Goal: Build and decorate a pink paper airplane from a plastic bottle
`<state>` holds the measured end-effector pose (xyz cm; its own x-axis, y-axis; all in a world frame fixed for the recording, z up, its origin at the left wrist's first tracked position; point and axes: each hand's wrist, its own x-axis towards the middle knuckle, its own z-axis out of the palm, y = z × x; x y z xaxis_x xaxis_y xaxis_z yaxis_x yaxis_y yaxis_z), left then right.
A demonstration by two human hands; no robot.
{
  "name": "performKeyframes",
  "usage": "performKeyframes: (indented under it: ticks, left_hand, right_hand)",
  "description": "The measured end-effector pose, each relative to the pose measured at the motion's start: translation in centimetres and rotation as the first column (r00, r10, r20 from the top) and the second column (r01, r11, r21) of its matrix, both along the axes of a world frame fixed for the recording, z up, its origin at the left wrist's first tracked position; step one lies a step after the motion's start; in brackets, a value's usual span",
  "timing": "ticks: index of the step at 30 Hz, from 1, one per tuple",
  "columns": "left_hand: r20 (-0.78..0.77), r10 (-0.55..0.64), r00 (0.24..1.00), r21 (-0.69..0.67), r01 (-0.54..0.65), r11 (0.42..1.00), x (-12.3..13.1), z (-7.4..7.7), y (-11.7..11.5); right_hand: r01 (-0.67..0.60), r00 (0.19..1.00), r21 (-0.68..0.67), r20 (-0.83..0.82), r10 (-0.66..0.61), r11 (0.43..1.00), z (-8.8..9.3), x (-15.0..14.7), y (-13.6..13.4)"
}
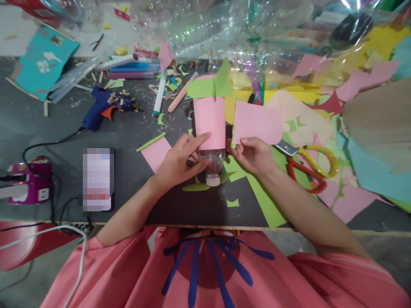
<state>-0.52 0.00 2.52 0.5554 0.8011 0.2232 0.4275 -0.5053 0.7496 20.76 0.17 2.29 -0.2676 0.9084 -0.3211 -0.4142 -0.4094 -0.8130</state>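
Note:
A clear plastic bottle (pixel 210 157) lies with its white cap (pixel 212 179) toward me. Pink paper (pixel 210 115) wraps its body, and a green paper band (pixel 208 87) crosses the far end. My left hand (pixel 183 158) grips the bottle near its neck, index finger on the pink wrap and thumb by the neck. Between the thumb and fingers of my right hand (pixel 252 154) is a pink paper piece (pixel 257 122) with a green strip along its left edge. This piece is just right of the bottle. Another pink piece with a green edge (pixel 156 153) lies left of my left hand.
Scissors (pixel 316 167) with yellow and orange handles lie right of my right hand among paper scraps. At left are a blue glue gun (pixel 101 107), a phone (pixel 98 179) and a purple box (pixel 30 184) with cables. Markers (pixel 131 68) and several clear bottles (pixel 199 30) fill the back.

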Motion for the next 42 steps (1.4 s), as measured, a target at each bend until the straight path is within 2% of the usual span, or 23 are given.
performKeyframes:
  ticks: [9, 14, 28, 31, 36, 39, 42]
  left_hand:
    - [0.056, 0.032, 0.998, -0.247, -0.017, 0.969, 0.3, 0.3, -0.5]
    - [0.069, 0.082, 0.994, -0.310, -0.057, 0.949, 0.2, 0.1, -0.3]
    - [0.217, 0.154, 0.964, -0.460, -0.037, 0.887, 0.2, -0.1, -0.1]
    - [0.209, 0.116, 0.971, -0.475, -0.003, 0.880, -0.1, -0.1, 0.0]
    - [0.136, -0.045, 0.990, -0.521, 0.110, 0.846, -1.0, 0.5, 0.6]
    - [0.009, -0.122, 0.993, -0.449, 0.113, 0.886, -1.4, 0.9, 1.0]
    - [-0.085, -0.144, 0.986, -0.355, 0.105, 0.929, -1.5, 1.2, 1.2]
  right_hand:
    - [-0.039, 0.999, -0.053, 0.022, 0.040, 0.998, -0.1, 0.2, -0.3]
    - [-0.071, 0.997, -0.030, 0.040, 0.072, 0.997, -0.1, 0.2, -0.4]
    - [-0.034, 0.977, 0.123, -0.204, 0.059, 0.992, 0.7, -0.1, -0.6]
    - [-0.041, 0.975, 0.090, -0.216, 0.060, 0.995, 0.8, 0.0, -0.6]
    - [-0.124, 0.960, 0.029, -0.248, 0.127, 0.992, 0.4, 0.1, -0.9]
    - [-0.137, 0.967, -0.009, -0.217, 0.132, 0.990, 0.0, 0.1, -1.0]
    - [-0.167, 0.977, -0.039, -0.142, 0.160, 0.985, -0.2, 0.1, -0.9]
